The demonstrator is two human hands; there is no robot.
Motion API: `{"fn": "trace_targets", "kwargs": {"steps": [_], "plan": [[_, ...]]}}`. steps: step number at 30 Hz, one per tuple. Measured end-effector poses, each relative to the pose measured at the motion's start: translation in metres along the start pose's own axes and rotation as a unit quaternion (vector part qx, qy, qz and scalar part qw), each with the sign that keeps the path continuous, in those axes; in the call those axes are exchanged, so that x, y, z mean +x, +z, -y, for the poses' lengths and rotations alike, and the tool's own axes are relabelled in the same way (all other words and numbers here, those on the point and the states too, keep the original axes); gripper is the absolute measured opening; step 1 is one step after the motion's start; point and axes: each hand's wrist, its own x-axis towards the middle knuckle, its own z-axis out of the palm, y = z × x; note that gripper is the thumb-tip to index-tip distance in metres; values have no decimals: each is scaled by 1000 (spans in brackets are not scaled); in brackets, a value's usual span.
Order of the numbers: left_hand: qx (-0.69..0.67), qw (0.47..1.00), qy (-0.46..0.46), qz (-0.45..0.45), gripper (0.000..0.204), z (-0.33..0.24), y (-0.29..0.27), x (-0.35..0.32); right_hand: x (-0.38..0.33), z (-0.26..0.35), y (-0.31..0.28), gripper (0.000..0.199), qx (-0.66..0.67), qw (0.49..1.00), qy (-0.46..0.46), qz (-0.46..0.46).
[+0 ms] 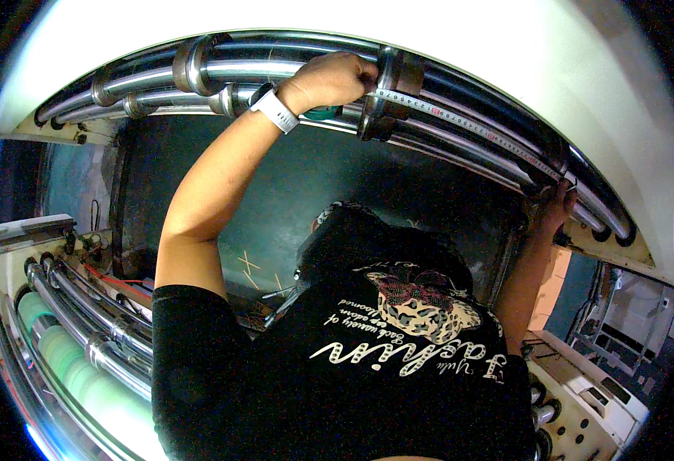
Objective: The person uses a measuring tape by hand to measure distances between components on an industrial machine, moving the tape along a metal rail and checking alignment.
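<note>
A tape measure's white blade [468, 123] is pulled out along the shiny metal bars, running from upper middle down to the right. My left hand [333, 81] is closed on the tape measure beside a wide dark collar [400, 73]; a green part of what looks like its case shows below the fingers. At the blade's far right end, my right hand [558, 206] is closed with its fingertips at the tape, low against the bars. Part of that hand lies in shadow. A watch with a white strap [277, 112] is on my left wrist.
Several metal collars [191, 65] ring the parallel bars [249, 67]. White machine housing [460, 23] curves above them. Below is a dark surface [222, 169] with thin wooden sticks [249, 263]. A pale green roller [83, 361] and metal rods are at lower left.
</note>
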Motion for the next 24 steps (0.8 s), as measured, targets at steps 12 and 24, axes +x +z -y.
{"fn": "trace_targets", "kwargs": {"steps": [12,24], "plan": [[0,1000,0,3,22,-1,0,1,6,-2,-11,10,135,990,31,10],[6,1000,22,-4,21,2,5,1,7,-10,-13,13,109,994,17,-24]]}}
